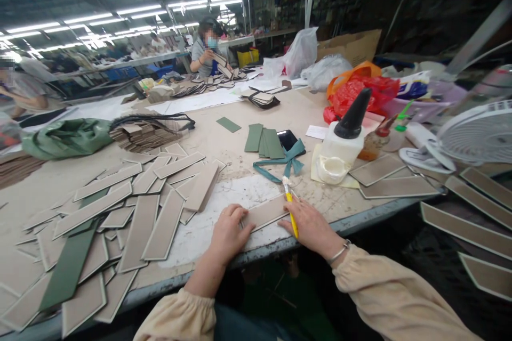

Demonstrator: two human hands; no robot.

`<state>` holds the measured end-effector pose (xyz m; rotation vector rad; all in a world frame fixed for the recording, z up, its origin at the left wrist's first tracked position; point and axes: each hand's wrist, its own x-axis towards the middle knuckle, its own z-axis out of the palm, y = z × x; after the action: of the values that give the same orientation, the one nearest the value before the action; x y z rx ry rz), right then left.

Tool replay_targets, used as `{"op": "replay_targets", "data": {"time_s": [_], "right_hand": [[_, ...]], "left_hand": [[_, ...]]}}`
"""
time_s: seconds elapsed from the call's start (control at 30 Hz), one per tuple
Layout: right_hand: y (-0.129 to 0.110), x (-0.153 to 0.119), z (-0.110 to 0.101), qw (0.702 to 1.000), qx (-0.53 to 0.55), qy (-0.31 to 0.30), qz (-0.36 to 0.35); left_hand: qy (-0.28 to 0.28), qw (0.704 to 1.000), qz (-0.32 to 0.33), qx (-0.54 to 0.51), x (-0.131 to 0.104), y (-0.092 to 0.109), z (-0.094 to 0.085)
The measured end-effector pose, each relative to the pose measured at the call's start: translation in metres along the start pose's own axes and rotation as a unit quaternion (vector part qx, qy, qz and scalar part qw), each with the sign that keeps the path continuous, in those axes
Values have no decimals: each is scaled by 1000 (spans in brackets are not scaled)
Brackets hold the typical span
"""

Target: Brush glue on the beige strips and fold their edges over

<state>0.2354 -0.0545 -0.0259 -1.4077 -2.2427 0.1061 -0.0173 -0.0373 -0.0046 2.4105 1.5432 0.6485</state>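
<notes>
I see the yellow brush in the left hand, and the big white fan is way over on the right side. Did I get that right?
Not quite: the head view shows the yellow brush in the right hand. The white fan is on the right side.

Flat beige strip (264, 213), yellow brush (292, 214) at one end

Ceiling dark, lit by rows of tube lights (140, 10); worn-edged bench (208, 109) in front, further tables (160, 57) behind.
</notes>
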Motion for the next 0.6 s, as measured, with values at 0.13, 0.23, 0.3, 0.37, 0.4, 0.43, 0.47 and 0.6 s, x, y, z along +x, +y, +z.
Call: {"op": "replay_targets", "data": {"time_s": [0.13, 0.23, 0.3, 0.37, 0.4, 0.43, 0.47, 0.6], "right_hand": [[0, 1, 0, 1000, 10, 9, -5], [2, 2, -3, 999, 26, 24, -24], [4, 3, -6, 997, 42, 46, -37], [9, 4, -11, 994, 63, 81, -34], [11, 5, -13, 992, 75, 102, -26], [13, 6, -16, 988, 88, 123, -15], [15, 8, -18, 985, 101, 142, -2], [21, 13, -25, 971, 148, 183, 40]], "left_hand": [[-56, 996, -67, 30, 12, 6, 2], [-103, 987, -120, 13, 19, 11, 0], [-101, 984, -148, -10, 22, 13, -1], [-85, 979, -175, -53, 22, 12, -2], [-79, 975, -189, -90, 21, 11, -2], [-76, 967, -201, -137, 20, 10, -2], [-74, 956, -212, -191, 19, 9, -2], [-58, 892, -241, -378, 16, 9, -6]]}}
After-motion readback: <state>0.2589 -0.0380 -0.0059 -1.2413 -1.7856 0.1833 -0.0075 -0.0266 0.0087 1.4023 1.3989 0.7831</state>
